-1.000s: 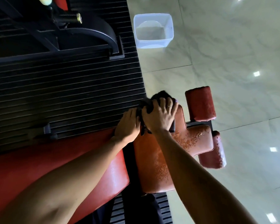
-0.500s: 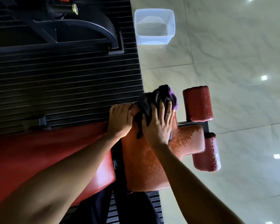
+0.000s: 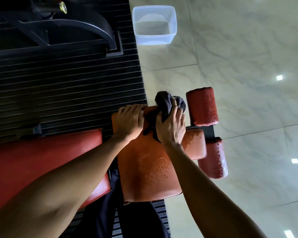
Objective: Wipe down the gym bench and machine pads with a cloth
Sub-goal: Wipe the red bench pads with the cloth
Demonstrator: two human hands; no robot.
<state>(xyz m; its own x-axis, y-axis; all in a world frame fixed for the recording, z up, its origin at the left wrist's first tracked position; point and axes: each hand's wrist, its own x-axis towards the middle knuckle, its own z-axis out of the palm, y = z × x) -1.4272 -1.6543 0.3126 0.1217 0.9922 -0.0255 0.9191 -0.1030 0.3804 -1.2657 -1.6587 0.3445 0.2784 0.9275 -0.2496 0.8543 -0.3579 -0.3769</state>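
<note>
This is a gym, most likely its machine area. A worn orange-red vinyl seat pad point(image 3: 148, 169) adjoins a long red vinyl back pad point(image 3: 41, 160) and two red cylindrical roller pads point(image 3: 202, 106). They stand over a black ribbed rubber mat point(image 3: 67, 86) beside glossy pale marble-look floor tiles point(image 3: 248, 66). Beyond, a black curved steel frame point(image 3: 86, 28) looks like another machine's base, though it is dim.

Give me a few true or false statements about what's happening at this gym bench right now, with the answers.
1. The right hand holds a dark cloth against the seat pad. True.
2. The left hand holds a spray bottle. False: it grips the seat pad's edge.
3. The clear tub stands on the seat pad. False: it stands on the tiled floor.
4. The farther roller pad and the nearer roller pad are both red. True.
</note>
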